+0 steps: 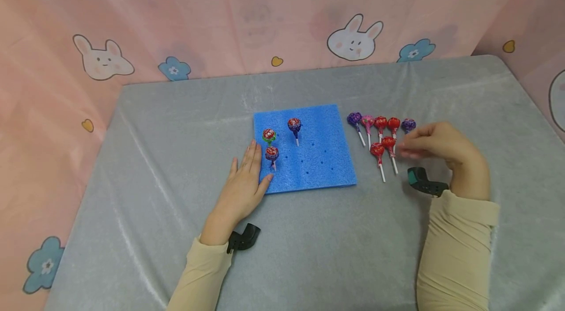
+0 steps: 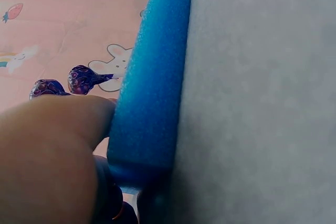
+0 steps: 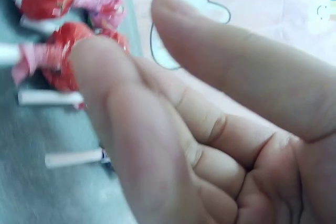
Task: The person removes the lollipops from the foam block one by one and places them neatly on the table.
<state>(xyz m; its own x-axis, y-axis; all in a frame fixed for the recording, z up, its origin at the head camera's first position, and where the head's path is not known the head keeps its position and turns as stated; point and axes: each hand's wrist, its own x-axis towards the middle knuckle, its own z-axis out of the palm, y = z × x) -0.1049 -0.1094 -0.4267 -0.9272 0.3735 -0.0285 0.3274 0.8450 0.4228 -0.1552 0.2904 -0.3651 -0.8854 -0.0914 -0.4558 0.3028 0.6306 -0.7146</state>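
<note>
Head view: seeing the left hand (image 1: 240, 183) resting along the left edge of a blue foam board (image 1: 309, 159), fingers outstretched, thumb spread. Finding three sweets standing on sticks in the board: a green-and-red lollipop (image 1: 269, 135) beside the fingertips, a blue-and-red lollipop (image 1: 272, 154) just nearer, a purple-and-red lollipop (image 1: 294, 124) farther right. Counting seven more lying right of the board on grey cloth (image 1: 335, 252): four red lollipops (image 1: 377, 149), two purple lollipops (image 1: 354, 118), one pink lollipop (image 1: 367, 122). Noting the right hand (image 1: 437, 142) hovering just beside this group, well apart from the left hand, fingertips blurring. Seeing a pink curtain (image 1: 282, 7) hanging behind.

Left wrist view: seeing the left hand lying against the foam's side, not clamping around anything visible; two dark-wrapped sweets showing beyond.

Right wrist view: finding the right hand's thumb standing apart from loosely bending fingers, pinching nothing. Seeing a red sweet lying partly behind the fingertips; not being able to tell about contact.
</note>
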